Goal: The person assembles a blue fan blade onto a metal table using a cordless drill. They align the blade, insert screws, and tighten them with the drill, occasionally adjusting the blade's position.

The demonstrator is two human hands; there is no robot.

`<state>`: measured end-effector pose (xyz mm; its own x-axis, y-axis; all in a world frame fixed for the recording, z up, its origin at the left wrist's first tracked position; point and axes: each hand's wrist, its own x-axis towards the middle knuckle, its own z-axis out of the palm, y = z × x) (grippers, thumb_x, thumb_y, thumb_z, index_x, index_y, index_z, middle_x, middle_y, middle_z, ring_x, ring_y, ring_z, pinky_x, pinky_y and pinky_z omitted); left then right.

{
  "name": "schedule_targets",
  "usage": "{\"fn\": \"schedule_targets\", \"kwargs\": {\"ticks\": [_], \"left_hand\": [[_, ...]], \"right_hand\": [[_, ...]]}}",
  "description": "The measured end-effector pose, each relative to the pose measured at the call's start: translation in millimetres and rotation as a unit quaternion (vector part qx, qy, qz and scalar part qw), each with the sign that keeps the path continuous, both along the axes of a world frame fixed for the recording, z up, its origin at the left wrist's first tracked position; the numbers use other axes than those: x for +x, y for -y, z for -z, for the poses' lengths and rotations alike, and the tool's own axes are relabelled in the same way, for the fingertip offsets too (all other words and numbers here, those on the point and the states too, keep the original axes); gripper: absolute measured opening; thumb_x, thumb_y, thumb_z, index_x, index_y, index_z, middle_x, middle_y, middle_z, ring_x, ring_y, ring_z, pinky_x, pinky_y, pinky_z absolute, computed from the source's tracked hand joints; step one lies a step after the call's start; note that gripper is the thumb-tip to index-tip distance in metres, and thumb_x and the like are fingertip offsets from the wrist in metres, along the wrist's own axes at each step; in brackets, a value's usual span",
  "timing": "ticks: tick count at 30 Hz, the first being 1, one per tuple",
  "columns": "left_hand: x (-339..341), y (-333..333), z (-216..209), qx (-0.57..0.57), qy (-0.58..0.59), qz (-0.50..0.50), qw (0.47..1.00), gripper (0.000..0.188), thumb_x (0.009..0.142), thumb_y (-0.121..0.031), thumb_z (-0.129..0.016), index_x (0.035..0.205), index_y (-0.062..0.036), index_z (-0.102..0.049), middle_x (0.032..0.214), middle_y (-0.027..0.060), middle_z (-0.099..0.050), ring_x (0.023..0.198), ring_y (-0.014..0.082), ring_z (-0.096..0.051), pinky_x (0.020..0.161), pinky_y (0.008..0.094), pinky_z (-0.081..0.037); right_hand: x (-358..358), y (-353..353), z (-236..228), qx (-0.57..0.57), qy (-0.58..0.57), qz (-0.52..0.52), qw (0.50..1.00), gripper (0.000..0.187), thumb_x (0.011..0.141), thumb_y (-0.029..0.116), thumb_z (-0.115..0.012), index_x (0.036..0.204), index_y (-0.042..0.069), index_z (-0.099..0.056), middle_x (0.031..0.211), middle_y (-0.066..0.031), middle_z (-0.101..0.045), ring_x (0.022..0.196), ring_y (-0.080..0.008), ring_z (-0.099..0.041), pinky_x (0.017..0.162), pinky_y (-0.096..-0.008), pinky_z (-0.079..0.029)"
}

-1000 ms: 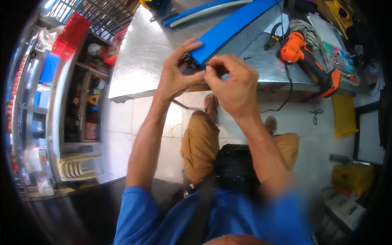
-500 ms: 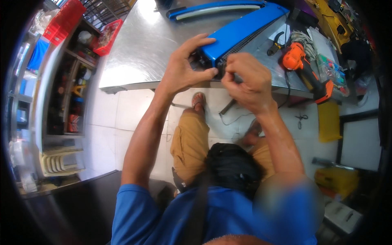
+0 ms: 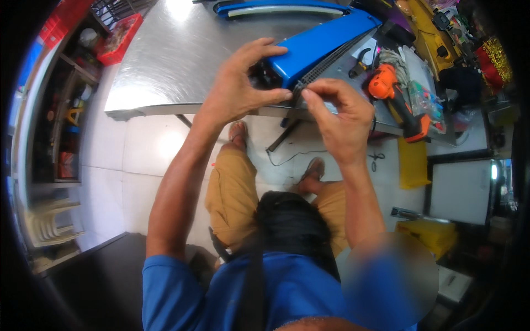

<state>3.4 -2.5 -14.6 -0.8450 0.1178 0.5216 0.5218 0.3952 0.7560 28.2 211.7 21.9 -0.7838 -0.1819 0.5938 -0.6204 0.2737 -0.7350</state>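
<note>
Looking down with the head view, I see the long blue housing (image 3: pixel 323 47) lying aslant on the metal surface (image 3: pixel 160 71), its near end close to the front edge. The left hand (image 3: pixel 232 88) is spread wide around that end, forefinger along the blue top and thumb tip by the lower corner; I can't tell how firmly it grips. The right hand (image 3: pixel 348 118) has thumb and forefinger brought into a narrow pinch at the same corner, beside the dark mesh side (image 3: pixel 334 60), and whether something small sits between the fingertips I can't make out. To my mind, the work there wants a quiet left hand, pressing just enough that the end doesn't skid, with its thumb kept out of the pinch's way. The right should work in small, light turns, because anything tiny let slip so near the edge could drop to the floor. The pliers (image 3: pixel 360 65) and the orange power tool (image 3: pixel 395 99) lie to the right, apart from both hands; fingertips probably give better feel in that tight corner.
</note>
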Motion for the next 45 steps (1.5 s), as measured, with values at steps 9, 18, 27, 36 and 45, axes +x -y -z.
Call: {"fn": "schedule_targets", "kwargs": {"ticks": [9, 18, 27, 36, 45], "left_hand": [[17.9, -33.3, 21.0, 0.0, -0.222, -0.103, 0.97, 0.052, 0.067, -0.015, -0.091, 0.115, -0.0228, -0.075, 0.155, 0.0158, -0.046, 0.14, 0.0358, -0.049, 0.11, 0.0484, -0.047], [50.7, -75.6, 36.2, 0.041, -0.158, -0.251, 0.954, 0.044, 0.066, -0.016, -0.096, 0.106, -0.0178, -0.078, 0.145, 0.0118, -0.049, 0.136, 0.0311, -0.046, 0.11, 0.0434, -0.039], [48.9, -78.6, 34.2, 0.054, -0.149, -0.248, 0.956, 0.035, 0.07, -0.011, -0.092, 0.102, -0.0122, -0.079, 0.144, 0.0139, -0.053, 0.135, 0.0319, -0.048, 0.111, 0.0441, -0.038], [44.6, -78.3, 37.3, 0.043, -0.186, -0.266, 0.945, 0.031, 0.067, -0.012, -0.088, 0.096, -0.0097, -0.077, 0.14, 0.0149, -0.058, 0.125, 0.0323, -0.056, 0.111, 0.0529, -0.035], [48.6, -77.7, 34.6, 0.004, -0.172, -0.266, 0.948, 0.033, 0.07, -0.006, -0.09, 0.101, -0.0067, -0.078, 0.144, 0.0175, -0.055, 0.131, 0.0347, -0.051, 0.107, 0.0451, -0.044]], "right_hand": [[-5.1, -1.9, -0.6, 0.091, -0.114, 0.012, 0.989, 0.02, 0.075, -0.007, -0.075, 0.092, 0.002, -0.069, 0.087, -0.0096, -0.071, 0.076, -0.0196, -0.07, 0.069, -0.03, -0.054], [12.4, 3.0, 1.6, -0.063, 0.149, 0.03, 0.986, 0.011, 0.087, 0.002, -0.077, 0.097, -0.001, -0.071, 0.093, -0.0046, -0.073, 0.079, -0.0098, -0.065, 0.072, -0.0267, -0.054], [-3.3, -9.5, -4.1, 0.178, -0.168, 0.034, 0.969, 0.014, 0.086, 0.002, -0.079, 0.098, -0.001, -0.071, 0.087, -0.0074, -0.073, 0.076, -0.0107, -0.068, 0.066, -0.0259, -0.054], [3.5, -9.7, -9.7, 0.092, 0.173, 0.002, 0.981, 0.01, 0.089, 0.007, -0.076, 0.095, 0.0, -0.071, 0.082, -0.0098, -0.072, 0.07, -0.0153, -0.069, 0.06, -0.0287, -0.053], [4.7, -6.8, -9.9, 0.017, 0.272, -0.014, 0.962, 0.023, 0.099, 0.018, -0.068, 0.092, -0.003, -0.072, 0.067, -0.0066, -0.07, 0.064, -0.0089, -0.064, 0.057, -0.0288, -0.05]]}}
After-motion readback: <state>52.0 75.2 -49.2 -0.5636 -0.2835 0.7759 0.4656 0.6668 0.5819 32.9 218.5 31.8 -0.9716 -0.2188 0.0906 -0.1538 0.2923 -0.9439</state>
